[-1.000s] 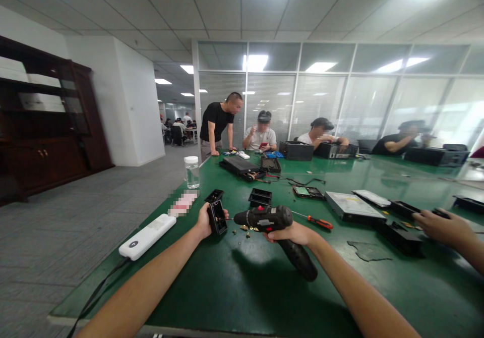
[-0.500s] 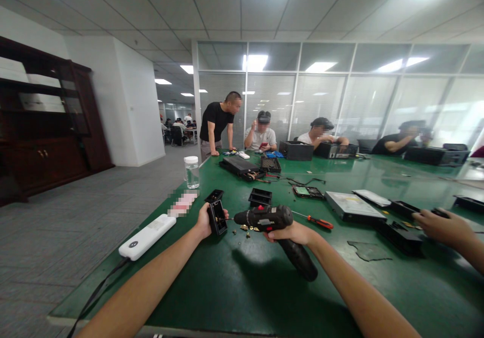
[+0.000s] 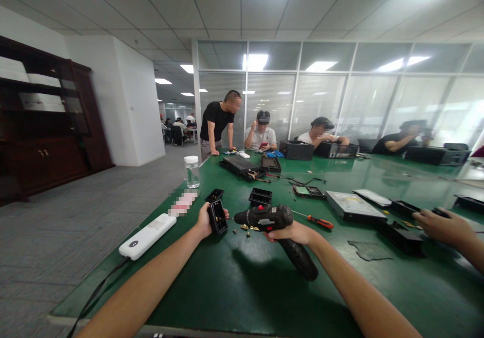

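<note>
Small black plastic part (image 3: 217, 217) is held upright just over the green tabletop (image 3: 234, 287), left hand (image 3: 205, 220) fingers wrapped around it. Right hand (image 3: 293, 233) grips a cordless screwdriver (image 3: 276, 229), tip aimed at the part, loose screws (image 3: 245, 231) underneath.

This was an office used as a workshop. Glass partitions (image 3: 340, 106) and ceiling panels stood beyond a long green table (image 3: 234, 287) strewn with dismantled electronics (image 3: 353, 206).

1 head-worn camera (wide view) looks forward along the green table (image 3: 234, 287), close.
</note>
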A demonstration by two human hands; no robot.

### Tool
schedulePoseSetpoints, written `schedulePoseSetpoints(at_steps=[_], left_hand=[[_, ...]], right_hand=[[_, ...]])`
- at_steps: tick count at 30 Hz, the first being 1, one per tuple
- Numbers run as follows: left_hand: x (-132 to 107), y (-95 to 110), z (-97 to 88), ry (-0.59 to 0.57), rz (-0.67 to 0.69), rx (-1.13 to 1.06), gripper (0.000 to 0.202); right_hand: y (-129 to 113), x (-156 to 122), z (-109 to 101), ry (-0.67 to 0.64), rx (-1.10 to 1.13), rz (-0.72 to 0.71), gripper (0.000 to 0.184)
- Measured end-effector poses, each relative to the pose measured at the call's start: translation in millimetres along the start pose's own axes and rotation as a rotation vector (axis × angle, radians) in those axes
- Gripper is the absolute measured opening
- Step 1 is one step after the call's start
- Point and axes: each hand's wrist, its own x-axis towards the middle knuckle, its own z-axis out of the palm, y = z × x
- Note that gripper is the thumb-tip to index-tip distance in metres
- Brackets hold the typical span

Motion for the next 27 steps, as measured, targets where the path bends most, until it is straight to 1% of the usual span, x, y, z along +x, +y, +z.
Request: schedulePoseSetpoints(at_steps=[9,15,19,22,27], left_hand=[[-0.4,0.1,-0.6,-0.004,0.016,0.022,0.046],[-0.8,0.1,0.6,-0.008,0.013,0.009,0.045],[-2.0,0.8,3.2,0.015,-0.010,-0.010,0.044],[-2.5,0.7,3.8,0.011,-0.003,-0.001,0.044],[-0.4,-0.6,1.0,0.011,0.019,0.006,0.044]], right_hand=[[6.6,2.6,-1.3,0.007,0.001,-0.010,0.016],[6.7,1.2,-0.6,0.015,0.003,-0.007,0.014],[13.0,2.7,-1.8,0.011,0.013,-0.018,0.015],[17.6,4.5,-3.4,-0.002,0.009,-0.020,0.014],[12.6,3.4,-2.5,0.008,0.007,-0.013,0.014]])
